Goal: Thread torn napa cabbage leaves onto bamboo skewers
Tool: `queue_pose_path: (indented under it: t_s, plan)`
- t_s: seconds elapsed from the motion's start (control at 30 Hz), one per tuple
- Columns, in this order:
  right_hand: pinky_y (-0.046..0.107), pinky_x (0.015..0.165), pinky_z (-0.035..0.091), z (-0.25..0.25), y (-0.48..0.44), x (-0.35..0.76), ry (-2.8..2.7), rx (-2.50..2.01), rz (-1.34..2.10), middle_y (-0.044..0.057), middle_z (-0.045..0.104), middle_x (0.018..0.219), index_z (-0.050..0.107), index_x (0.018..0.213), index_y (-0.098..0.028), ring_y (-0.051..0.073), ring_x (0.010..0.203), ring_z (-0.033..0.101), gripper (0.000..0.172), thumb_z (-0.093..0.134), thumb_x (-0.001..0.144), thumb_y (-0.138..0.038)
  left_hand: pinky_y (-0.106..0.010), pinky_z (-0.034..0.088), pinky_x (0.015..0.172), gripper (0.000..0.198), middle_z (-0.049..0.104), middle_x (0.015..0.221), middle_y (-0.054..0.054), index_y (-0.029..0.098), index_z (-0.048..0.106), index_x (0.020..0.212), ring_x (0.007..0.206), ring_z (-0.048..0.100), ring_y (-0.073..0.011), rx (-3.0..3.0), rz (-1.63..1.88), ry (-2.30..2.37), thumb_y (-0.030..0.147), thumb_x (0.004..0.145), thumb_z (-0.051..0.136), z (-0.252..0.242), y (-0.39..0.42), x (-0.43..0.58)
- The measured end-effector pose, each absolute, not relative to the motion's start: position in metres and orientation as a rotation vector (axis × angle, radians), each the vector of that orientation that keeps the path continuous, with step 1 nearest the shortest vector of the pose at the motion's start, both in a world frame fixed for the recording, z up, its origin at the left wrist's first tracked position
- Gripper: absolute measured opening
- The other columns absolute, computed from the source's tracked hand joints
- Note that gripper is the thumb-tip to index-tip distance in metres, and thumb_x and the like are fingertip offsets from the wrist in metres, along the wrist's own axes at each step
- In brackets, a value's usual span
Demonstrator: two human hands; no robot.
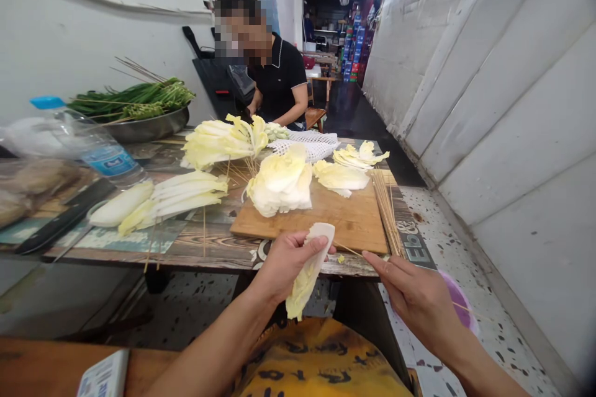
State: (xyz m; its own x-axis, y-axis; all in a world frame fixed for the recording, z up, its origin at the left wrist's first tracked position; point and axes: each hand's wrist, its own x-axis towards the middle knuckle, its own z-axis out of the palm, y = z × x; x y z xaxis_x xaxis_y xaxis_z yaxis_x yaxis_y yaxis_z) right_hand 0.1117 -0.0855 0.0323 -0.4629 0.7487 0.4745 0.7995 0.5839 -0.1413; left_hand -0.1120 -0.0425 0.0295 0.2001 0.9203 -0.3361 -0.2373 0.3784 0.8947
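My left hand (289, 263) grips a pale cabbage leaf (307, 279), white end up and yellow tip hanging down past the table edge. My right hand (412, 288) is closed on a thin wooden skewer (349, 250), whose far end reaches the leaf near my left fingers; whether it has pierced the leaf is hidden. Beyond my hands, a stack of leaves (282, 183) and several looser leaves (342, 177) lie on a wooden cutting board (358, 226). A bundle of skewers (388, 217) lies along the board's right side. Skewered leaves (186, 192) rest on the left.
A person in black (284, 74) sits across the table (218, 236). At left are a knife (60, 217), a water bottle (109, 155) and a metal bowl (149, 127) of greens. White netting (310, 144) lies behind the board. A purple basin (459, 301) stands on the floor at right.
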Motion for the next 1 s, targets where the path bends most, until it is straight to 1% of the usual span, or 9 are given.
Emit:
queue_pose_path:
  t_s: [0.13,0.33,0.47,0.57,0.67,0.87,1.0]
  plan:
    - [0.021,0.050,0.035,0.036,-0.086,0.111,-2.331,-1.250,-0.171,0.000,0.060,0.065,0.061,0.119,-0.021,0.009,0.053,0.054,0.037,0.039,0.091,-0.011,-0.019,0.029,0.045,0.035,0.058,0.052,-0.002,0.011,0.072,0.067,0.045,0.043,-0.0071,0.836,0.951,1.054,0.045,0.060,0.076,0.031,-0.042,-0.112]
    - [0.020,0.051,0.037,0.041,-0.083,0.113,-2.323,-1.214,-0.056,-0.001,0.060,0.067,0.062,0.118,-0.022,0.009,0.055,0.055,0.034,0.040,0.093,-0.014,-0.019,0.030,0.044,0.036,0.060,0.053,-0.003,0.010,0.072,0.065,0.045,0.045,-0.0071,0.790,0.948,1.047,0.044,0.056,0.079,0.035,-0.043,-0.112]
    - [0.023,0.051,0.035,0.048,-0.088,0.118,-2.341,-1.218,-0.185,-0.001,0.061,0.069,0.060,0.119,-0.023,0.010,0.055,0.055,0.036,0.040,0.091,-0.012,-0.018,0.032,0.044,0.036,0.060,0.054,-0.003,0.009,0.071,0.065,0.044,0.046,-0.0064,0.705,0.921,1.006,0.043,0.055,0.080,0.039,-0.043,-0.112]
    - [0.023,0.048,0.032,0.050,-0.093,0.123,-2.336,-1.245,-0.270,-0.001,0.060,0.069,0.058,0.121,-0.024,0.009,0.052,0.053,0.037,0.040,0.091,-0.013,-0.017,0.033,0.045,0.034,0.062,0.056,-0.003,0.010,0.071,0.066,0.046,0.048,-0.0059,0.625,0.977,1.032,0.040,0.054,0.081,0.041,-0.041,-0.113]
    - [0.024,0.047,0.032,0.051,-0.096,0.124,-2.349,-1.254,-0.267,-0.002,0.061,0.070,0.056,0.124,-0.025,0.008,0.051,0.053,0.037,0.041,0.091,-0.015,-0.017,0.034,0.046,0.034,0.063,0.057,-0.003,0.011,0.070,0.067,0.047,0.048,-0.0059,0.601,0.979,1.042,0.039,0.053,0.082,0.041,-0.040,-0.113]
    - [0.024,0.049,0.032,0.048,-0.093,0.118,-2.354,-1.260,-0.280,-0.001,0.063,0.072,0.056,0.124,-0.025,0.008,0.052,0.052,0.040,0.038,0.091,-0.012,-0.018,0.037,0.049,0.034,0.063,0.058,-0.003,0.010,0.070,0.065,0.048,0.050,-0.0066,0.619,0.941,1.030,0.040,0.053,0.082,0.046,-0.045,-0.109]
    - [0.024,0.049,0.031,0.047,-0.092,0.118,-2.359,-1.259,-0.253,-0.001,0.063,0.075,0.055,0.125,-0.025,0.009,0.053,0.052,0.039,0.039,0.092,-0.012,-0.018,0.036,0.048,0.034,0.063,0.058,-0.003,0.010,0.070,0.064,0.048,0.049,-0.0067,0.615,0.952,1.046,0.039,0.052,0.082,0.048,-0.046,-0.108]
